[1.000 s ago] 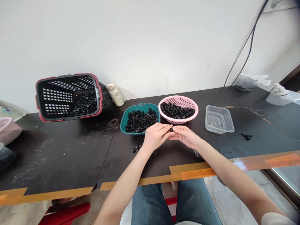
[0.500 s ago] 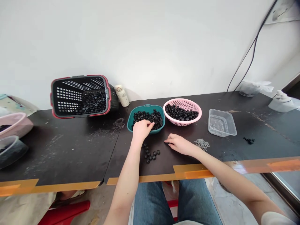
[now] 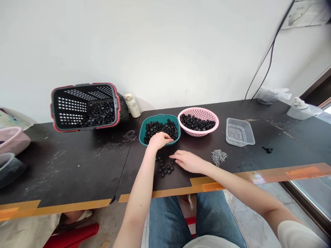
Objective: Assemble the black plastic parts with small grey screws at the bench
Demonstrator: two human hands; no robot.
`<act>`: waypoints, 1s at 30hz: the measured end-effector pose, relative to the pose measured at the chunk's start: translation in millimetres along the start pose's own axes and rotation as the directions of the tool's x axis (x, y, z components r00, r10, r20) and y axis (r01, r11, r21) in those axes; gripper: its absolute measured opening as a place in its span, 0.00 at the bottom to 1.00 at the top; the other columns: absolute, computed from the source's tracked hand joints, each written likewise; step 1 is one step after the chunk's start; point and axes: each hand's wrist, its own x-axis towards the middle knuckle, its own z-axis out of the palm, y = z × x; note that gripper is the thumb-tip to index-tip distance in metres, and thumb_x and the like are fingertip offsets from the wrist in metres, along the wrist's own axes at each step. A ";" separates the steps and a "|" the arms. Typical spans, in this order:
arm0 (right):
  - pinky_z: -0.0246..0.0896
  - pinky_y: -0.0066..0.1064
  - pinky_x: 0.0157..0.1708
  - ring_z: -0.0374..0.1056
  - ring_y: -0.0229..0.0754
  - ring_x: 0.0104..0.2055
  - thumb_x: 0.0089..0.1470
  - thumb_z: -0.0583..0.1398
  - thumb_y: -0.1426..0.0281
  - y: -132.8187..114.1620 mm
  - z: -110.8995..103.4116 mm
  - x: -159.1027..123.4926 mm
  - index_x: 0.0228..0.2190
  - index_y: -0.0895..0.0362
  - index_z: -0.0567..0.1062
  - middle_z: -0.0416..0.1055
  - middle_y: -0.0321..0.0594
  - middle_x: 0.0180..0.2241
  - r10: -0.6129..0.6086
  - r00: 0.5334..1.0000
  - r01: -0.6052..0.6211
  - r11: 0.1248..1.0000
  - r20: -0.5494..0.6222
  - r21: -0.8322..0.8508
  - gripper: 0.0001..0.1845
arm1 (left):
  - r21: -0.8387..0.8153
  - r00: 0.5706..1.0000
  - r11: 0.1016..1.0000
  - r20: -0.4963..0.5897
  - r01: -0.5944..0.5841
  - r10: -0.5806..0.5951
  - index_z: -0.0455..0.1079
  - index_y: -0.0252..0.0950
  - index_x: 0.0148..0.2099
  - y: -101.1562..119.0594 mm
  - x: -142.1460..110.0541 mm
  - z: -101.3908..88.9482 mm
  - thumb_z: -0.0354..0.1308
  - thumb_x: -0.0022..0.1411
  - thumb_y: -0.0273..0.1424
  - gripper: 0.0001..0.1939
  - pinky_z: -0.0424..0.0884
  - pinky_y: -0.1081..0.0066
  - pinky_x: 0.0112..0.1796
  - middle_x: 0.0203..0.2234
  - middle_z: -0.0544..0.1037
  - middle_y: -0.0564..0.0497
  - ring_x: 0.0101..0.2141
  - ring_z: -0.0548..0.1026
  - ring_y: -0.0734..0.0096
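My left hand [image 3: 160, 139] hangs over the front rim of a teal tub [image 3: 158, 119], its fingers closed together. Whatever they hold is hidden. Many small black round parts [image 3: 157, 129] fill the tub. On the dark table in front of it lies a group of black ring-shaped parts [image 3: 163, 168]. My right hand [image 3: 186, 161] is low on the table just right of that group. Its fingers stretch left, with the fingertips beside the nearest black ring [image 3: 172, 162].
A pink colander [image 3: 198, 132] of black parts stands right of the tub. Further right are a pile of grey screw-like pieces [image 3: 218, 156] and a clear plastic box [image 3: 240, 141]. At the left, a black basket [image 3: 69, 127] lies tipped beside a white bottle [image 3: 133, 106]. Orange tape [image 3: 170, 193] lines the table edge.
My right hand has slid left across the table towards the black rings. My left hand stays at the teal tub. The whole view has shifted slightly.
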 end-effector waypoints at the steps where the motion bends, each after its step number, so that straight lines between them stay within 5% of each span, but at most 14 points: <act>1: 0.63 0.38 0.48 0.68 0.46 0.46 0.60 0.53 0.75 5.7 -7.4 -3.9 0.50 0.58 0.72 0.72 0.47 0.42 0.032 0.999 -0.032 0.999 -0.018 0.004 0.18 | -0.005 1.000 1.000 0.007 -0.004 0.004 0.79 0.45 0.34 -0.2 1.4 -0.2 0.60 0.54 0.43 0.11 0.66 0.71 0.34 0.31 0.81 0.53 0.33 0.76 0.64; 4: 0.64 0.37 0.46 0.70 0.46 0.43 0.58 0.56 0.72 32.6 -37.2 -23.3 0.44 0.58 0.76 0.74 0.45 0.40 0.202 0.977 -0.203 0.979 -0.062 -0.009 0.14 | 0.014 1.000 1.000 -0.019 0.008 -0.008 0.78 0.44 0.33 -0.2 4.4 -0.4 0.59 0.54 0.43 0.11 0.66 0.71 0.34 0.30 0.80 0.52 0.32 0.76 0.64; 8: 0.63 0.33 0.37 0.72 0.44 0.35 0.53 0.58 0.71 72.3 -78.6 -58.3 0.35 0.56 0.78 0.76 0.41 0.35 0.481 0.875 -0.484 0.873 -0.056 -0.062 0.09 | -0.001 0.986 1.000 -0.168 -0.022 0.021 0.77 0.43 0.34 2.9 4.6 0.5 0.59 0.54 0.38 0.08 0.67 0.70 0.35 0.33 0.80 0.52 0.34 0.75 0.64; 14: 0.60 0.28 0.31 0.70 0.41 0.31 0.49 0.60 0.69 92.2 -98.7 -88.8 0.28 0.56 0.77 0.75 0.37 0.29 0.555 0.826 -0.555 0.831 0.095 -0.038 0.05 | -0.023 0.847 0.948 -0.457 -0.317 0.272 0.68 0.37 0.39 27.8 -6.1 8.9 0.55 0.58 0.32 0.06 0.67 0.72 0.34 0.36 0.71 0.51 0.29 0.71 0.74; 21: 0.57 0.28 0.27 0.69 0.41 0.29 0.44 0.63 0.68 86.3 -83.6 -84.0 0.27 0.55 0.78 0.74 0.37 0.27 0.547 0.797 -0.541 0.835 0.258 -0.099 0.05 | 0.026 0.724 0.787 -0.373 -0.616 0.580 0.64 0.36 0.41 60.0 -22.0 37.8 0.51 0.60 0.26 0.06 0.68 0.72 0.39 0.41 0.70 0.49 0.37 0.72 0.72; 26: 0.56 0.28 0.26 0.68 0.40 0.27 0.44 0.61 0.72 80.8 -85.1 -79.9 0.24 0.56 0.76 0.75 0.38 0.26 0.566 0.775 -0.567 0.819 0.281 -0.089 0.03 | -0.031 0.754 0.774 -0.254 -0.632 0.605 0.64 0.36 0.41 60.3 -21.6 56.1 0.51 0.58 0.23 0.08 0.67 0.72 0.35 0.35 0.72 0.51 0.32 0.72 0.73; 30: 0.60 0.27 0.29 0.69 0.39 0.30 0.49 0.59 0.70 75.0 -91.4 -76.9 0.28 0.57 0.73 0.75 0.38 0.29 0.480 0.840 -0.535 0.808 0.253 0.247 0.03 | -0.157 0.782 0.773 -0.252 -0.615 0.570 0.65 0.36 0.40 61.6 -21.8 62.1 0.54 0.58 0.24 0.07 0.66 0.74 0.33 0.31 0.71 0.54 0.29 0.70 0.76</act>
